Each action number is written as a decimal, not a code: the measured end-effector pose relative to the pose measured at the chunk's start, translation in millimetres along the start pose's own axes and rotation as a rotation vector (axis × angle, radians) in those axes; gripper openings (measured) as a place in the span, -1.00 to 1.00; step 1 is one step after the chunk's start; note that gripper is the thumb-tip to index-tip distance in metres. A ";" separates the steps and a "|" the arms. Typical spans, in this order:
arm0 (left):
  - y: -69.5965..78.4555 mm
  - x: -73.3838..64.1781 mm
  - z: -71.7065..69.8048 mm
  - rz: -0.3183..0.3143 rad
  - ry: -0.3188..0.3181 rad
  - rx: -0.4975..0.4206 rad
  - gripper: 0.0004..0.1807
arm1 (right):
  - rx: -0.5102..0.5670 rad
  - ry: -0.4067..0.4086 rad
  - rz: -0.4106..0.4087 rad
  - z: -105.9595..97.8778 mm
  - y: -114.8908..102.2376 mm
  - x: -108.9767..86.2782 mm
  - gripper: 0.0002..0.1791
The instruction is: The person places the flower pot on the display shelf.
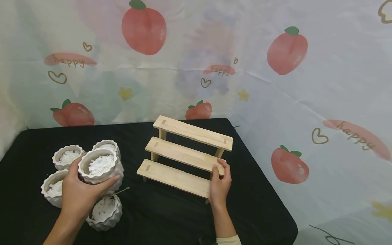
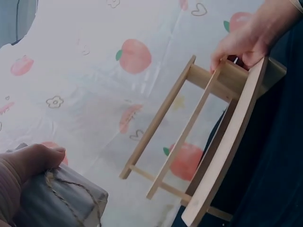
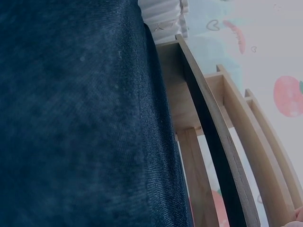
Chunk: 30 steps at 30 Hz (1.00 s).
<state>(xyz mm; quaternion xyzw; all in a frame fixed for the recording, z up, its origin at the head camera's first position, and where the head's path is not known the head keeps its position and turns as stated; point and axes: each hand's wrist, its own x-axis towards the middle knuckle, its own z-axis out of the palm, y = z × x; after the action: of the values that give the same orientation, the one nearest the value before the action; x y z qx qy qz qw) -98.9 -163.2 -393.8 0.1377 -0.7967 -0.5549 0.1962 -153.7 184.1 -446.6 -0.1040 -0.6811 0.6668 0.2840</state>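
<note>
My left hand [image 1: 76, 194] grips a white fluted pot [image 1: 116, 175], its fingers and thumb spread round the sides. White granules fill the pot, which is raised over other pots. In the left wrist view, twine circles this pot [image 2: 71, 198] beneath the thumb. A three-tier wooden stand [image 1: 179, 177] rests on the black cloth. At its right end my right hand [image 1: 219, 185] grips it, fingers curled over the middle step's edge. The right wrist view catches the stand [image 3: 255, 137] from low down, with only fingertips [image 3: 298, 218] at the frame's corner.
White fluted pots stand left on the table [image 1: 159, 217]: a back pot [image 1: 62, 166], a left pot [image 1: 50, 199], a front pot [image 1: 107, 221] with twine, and another pot [image 1: 117, 146] partly behind the held one. A peach-print curtain [image 1: 183, 51] surrounds the back and right.
</note>
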 end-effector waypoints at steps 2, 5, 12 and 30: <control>3.4 2.7 2.0 0.013 -0.022 0.004 0.24 | -0.003 -0.005 -0.004 0.6 0.3 -0.1 -0.68; 9.8 7.2 4.9 0.032 -0.057 -0.003 0.22 | 0.001 -0.002 -0.012 0.6 0.9 0.5 -0.68; 20.8 17.5 13.7 0.042 -0.098 -0.045 0.23 | -0.002 0.002 -0.011 -1.4 0.6 0.8 -0.68; 32.3 40.9 43.2 0.116 -0.141 -0.036 0.14 | 0.002 -0.011 -0.012 -0.5 -0.5 -1.4 -0.68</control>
<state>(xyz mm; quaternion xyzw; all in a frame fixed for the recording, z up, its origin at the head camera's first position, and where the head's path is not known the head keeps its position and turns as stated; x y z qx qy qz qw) -155.2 -134.0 -370.2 0.0483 -0.8051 -0.5651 0.1736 -152.2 183.8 -446.5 -0.0959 -0.6825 0.6665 0.2843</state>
